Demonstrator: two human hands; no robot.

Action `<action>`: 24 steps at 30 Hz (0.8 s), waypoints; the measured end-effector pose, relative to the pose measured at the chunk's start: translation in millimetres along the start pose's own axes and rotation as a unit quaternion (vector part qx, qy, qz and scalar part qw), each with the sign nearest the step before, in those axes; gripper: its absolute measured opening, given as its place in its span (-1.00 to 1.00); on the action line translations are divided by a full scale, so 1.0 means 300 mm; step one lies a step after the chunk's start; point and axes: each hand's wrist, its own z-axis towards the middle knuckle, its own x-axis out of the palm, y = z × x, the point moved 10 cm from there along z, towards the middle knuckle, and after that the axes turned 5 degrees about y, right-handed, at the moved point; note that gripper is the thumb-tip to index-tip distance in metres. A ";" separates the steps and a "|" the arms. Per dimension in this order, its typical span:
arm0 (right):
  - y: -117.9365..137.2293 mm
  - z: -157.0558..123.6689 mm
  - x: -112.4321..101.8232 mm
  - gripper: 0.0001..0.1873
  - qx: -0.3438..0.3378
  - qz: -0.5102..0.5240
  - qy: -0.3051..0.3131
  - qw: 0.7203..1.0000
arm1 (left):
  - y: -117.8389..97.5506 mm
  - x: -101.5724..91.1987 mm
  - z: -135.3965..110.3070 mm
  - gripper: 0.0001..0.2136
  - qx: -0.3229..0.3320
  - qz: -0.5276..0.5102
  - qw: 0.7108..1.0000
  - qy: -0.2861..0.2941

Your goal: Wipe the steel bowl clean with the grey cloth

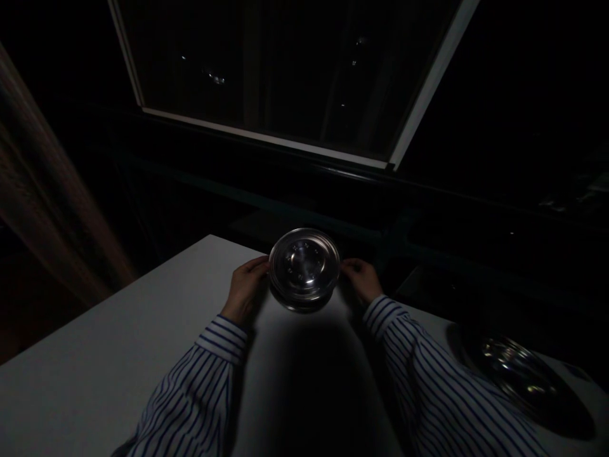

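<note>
A round, shiny steel dish [304,263] with a ring of small marks or holes around its middle stands over the far part of the white table. A second metal edge shows just below its near rim; I cannot tell whether that is another dish or part of the same one. My left hand [247,285] pinches the left rim, fingers closed. On the opposite side, my right hand [361,279] has its fingertips closed on the right rim. The dish tilts slightly toward me. Dim light hides the details of its underside.
The white table [143,336] ends at a far edge just past the dish. A larger shiny round metal piece [518,374] lies at the right, beyond my right sleeve. A curtain [57,178] hangs at left, and a dark window with a white frame [266,136] is ahead.
</note>
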 end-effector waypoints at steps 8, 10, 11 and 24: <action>0.068 -0.038 -0.041 -0.77 0.001 0.021 0.009 1.000 | -0.020 0.034 -0.023 -0.69 -0.018 -0.003 1.000 0.021; 0.069 -0.046 -0.045 -0.78 0.021 0.030 0.021 0.999 | -0.027 0.048 -0.032 -0.70 -0.019 0.001 0.999 0.031; 0.068 -0.052 -0.047 -0.79 0.032 0.034 0.027 0.999 | -0.029 0.056 -0.035 -0.71 -0.020 0.004 0.999 0.037; 0.065 -0.143 -0.174 -0.90 0.075 0.029 0.027 0.996 | 0.024 0.171 -0.070 -0.65 -0.050 0.043 0.989 0.132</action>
